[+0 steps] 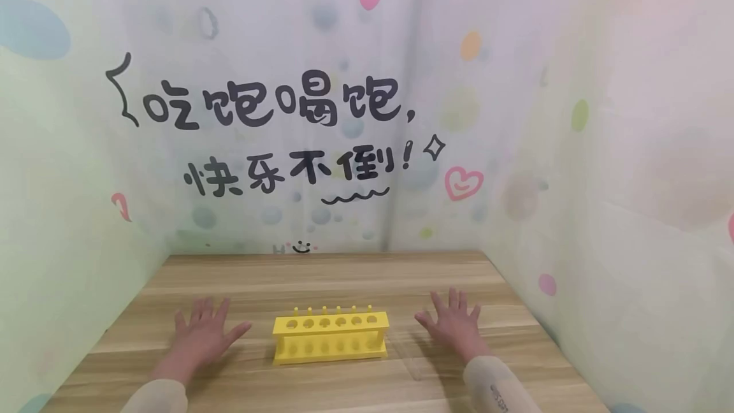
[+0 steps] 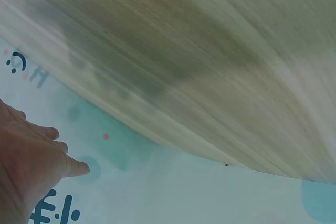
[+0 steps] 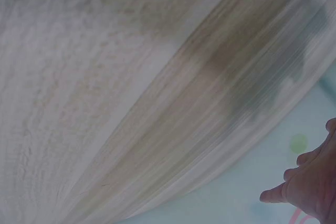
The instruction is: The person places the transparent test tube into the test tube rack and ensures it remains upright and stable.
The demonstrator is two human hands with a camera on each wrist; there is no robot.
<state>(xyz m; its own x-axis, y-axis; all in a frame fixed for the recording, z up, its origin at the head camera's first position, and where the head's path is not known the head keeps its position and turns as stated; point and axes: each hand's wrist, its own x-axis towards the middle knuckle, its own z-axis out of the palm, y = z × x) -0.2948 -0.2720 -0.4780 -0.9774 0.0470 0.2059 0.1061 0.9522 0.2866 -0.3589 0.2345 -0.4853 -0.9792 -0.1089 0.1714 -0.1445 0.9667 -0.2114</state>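
Currently your left hand (image 1: 201,336) and right hand (image 1: 455,327) lie flat, fingers spread, grasping nothing, one on each side of the yellow test-tube rack (image 1: 329,336) and apart from it. The rack stands upright mid-table, every hole vacant (no tubes visible anywhere), so by my reading nothing has started; all handling remains. The rack sits on a wooden table (image 1: 344,279); behind it hangs a pastel backdrop (image 1: 287,113) with printed characters.

Bright, soft light; wrist views blurry
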